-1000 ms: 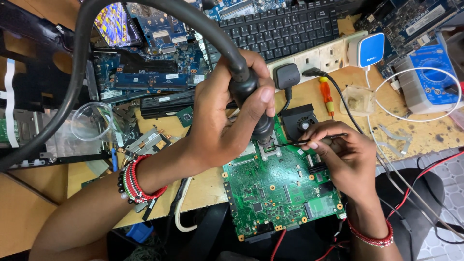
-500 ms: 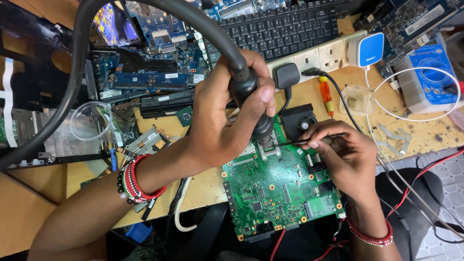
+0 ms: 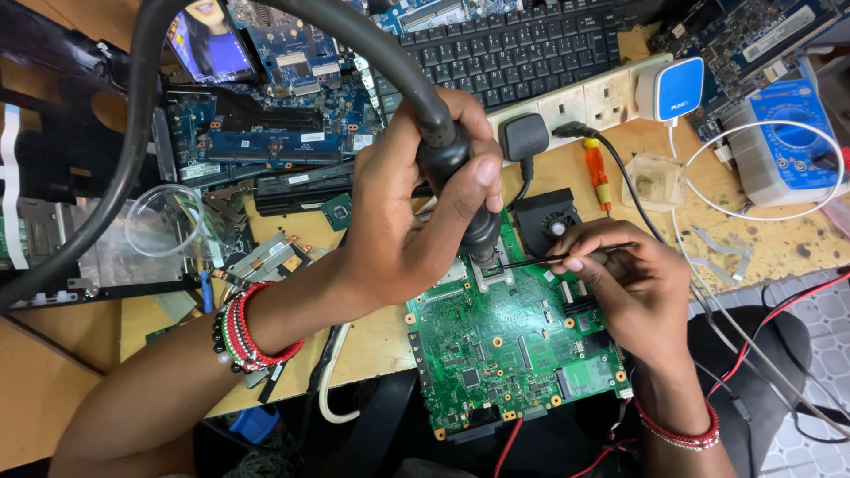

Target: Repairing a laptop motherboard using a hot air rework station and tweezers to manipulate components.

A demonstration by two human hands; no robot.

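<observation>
Almost nothing moved since the earlier frames: both hands stay put, tweezers tip maybe a hair closer to the nozzle. Left hand (image 3: 416, 221), centre of frame, is clenched around a black hot-air handle (image 3: 452, 164), nozzle pointing down at the top edge of the green board (image 3: 509, 341). Its thick black hose (image 3: 133, 150) loops up and off to the upper left. Right hand (image 3: 633, 283), right of centre, pinches thin black tweezers (image 3: 549, 259), tip lying level just beside the nozzle, over a square silver socket. Board sits lower centre, overhanging the bench edge: green, dense with small chips, gold-ringed screw holes round the rim. One white power strip (image 3: 602, 97) runs across the upper middle with one black plug (image 3: 524, 137) and one blue-and-white charger (image 3: 668, 88) in it. One blue multimeter (image 3: 784, 142) at upper right, one black keyboard (image 3: 522, 44) top centre, one small black fan (image 3: 549, 221) above the board. Several blue boards (image 3: 266, 142) are stacked upper left; exact count unclear. Red-and-black bead bracelets on both wrists.
</observation>
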